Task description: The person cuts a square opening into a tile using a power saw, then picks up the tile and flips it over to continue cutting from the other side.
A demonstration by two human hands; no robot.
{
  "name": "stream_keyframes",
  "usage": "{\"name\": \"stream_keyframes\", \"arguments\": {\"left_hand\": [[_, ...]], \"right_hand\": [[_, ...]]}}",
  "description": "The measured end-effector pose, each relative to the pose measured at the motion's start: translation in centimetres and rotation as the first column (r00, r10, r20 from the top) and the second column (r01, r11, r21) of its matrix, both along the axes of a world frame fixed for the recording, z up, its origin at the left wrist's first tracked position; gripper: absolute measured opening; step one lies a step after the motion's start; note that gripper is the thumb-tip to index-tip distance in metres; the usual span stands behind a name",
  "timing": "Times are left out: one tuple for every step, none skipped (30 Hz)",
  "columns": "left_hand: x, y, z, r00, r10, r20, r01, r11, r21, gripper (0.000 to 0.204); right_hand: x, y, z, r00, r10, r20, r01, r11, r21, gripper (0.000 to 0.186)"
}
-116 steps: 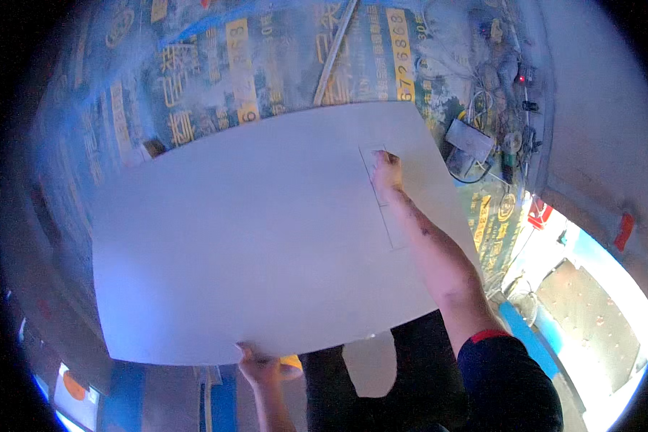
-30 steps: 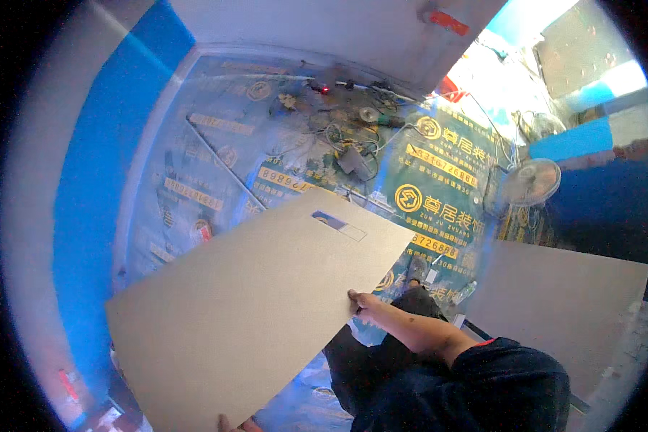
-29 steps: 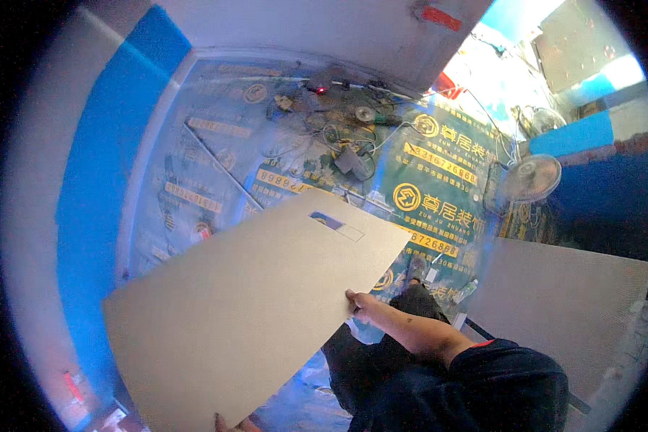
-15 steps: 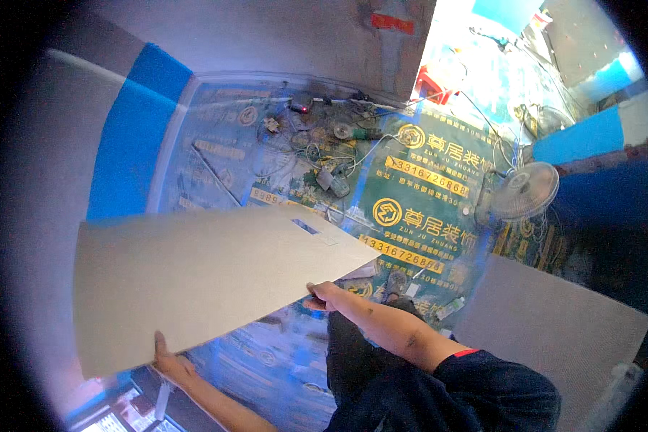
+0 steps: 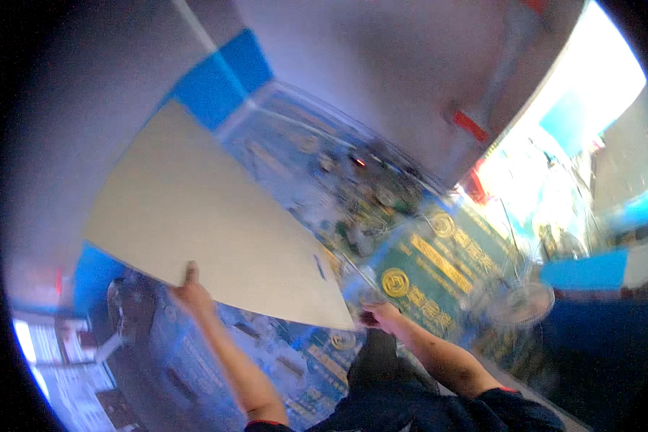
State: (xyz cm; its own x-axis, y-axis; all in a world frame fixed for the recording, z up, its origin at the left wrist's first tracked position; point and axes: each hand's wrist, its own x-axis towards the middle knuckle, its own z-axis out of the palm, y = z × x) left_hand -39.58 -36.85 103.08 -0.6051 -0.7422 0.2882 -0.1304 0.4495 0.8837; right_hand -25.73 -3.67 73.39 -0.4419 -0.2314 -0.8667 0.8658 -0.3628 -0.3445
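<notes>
A large beige board (image 5: 209,216) with a small slot close to its right end is held up slantwise over the floor. My left hand (image 5: 193,291) grips its near edge, thumb lying on the upper face and the other fingers hidden beneath. At the board's right corner is my right hand (image 5: 383,317), its fingers curled in against the edge. Motion blur softens the exact contact there. The board's far left part reaches up close to the wall with the blue band (image 5: 227,75).
Green floor sheeting (image 5: 432,263) covers the ground. Blurred tools and cables (image 5: 374,205) lie along the far wall, where a small red light glows. A round fan (image 5: 522,302) stands to the right. Beyond the wall's end is a red object (image 5: 476,183) in a bright area.
The view has turned, and the board now slants down toward the right. My right hand has shifted from the board's near edge to its right corner; my left hand keeps its grip.
</notes>
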Motion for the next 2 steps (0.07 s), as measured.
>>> {"name": "stream_keyframes", "arguments": {"left_hand": [[-0.6,0.6,-0.7,0.982,-0.019,-0.185,0.009,0.999,-0.053,0.062],[-1.6,-0.9,0.6,0.967,0.001,-0.255,-0.023,0.996,-0.083,0.062]], "right_hand": [[-1.4,1.3,0.9,0.999,0.017,0.036,-0.017,1.000,-0.005,0.024],[-5.8,0.5,1.0,0.998,0.059,-0.002,-0.059,0.997,-0.057,0.024]]}}
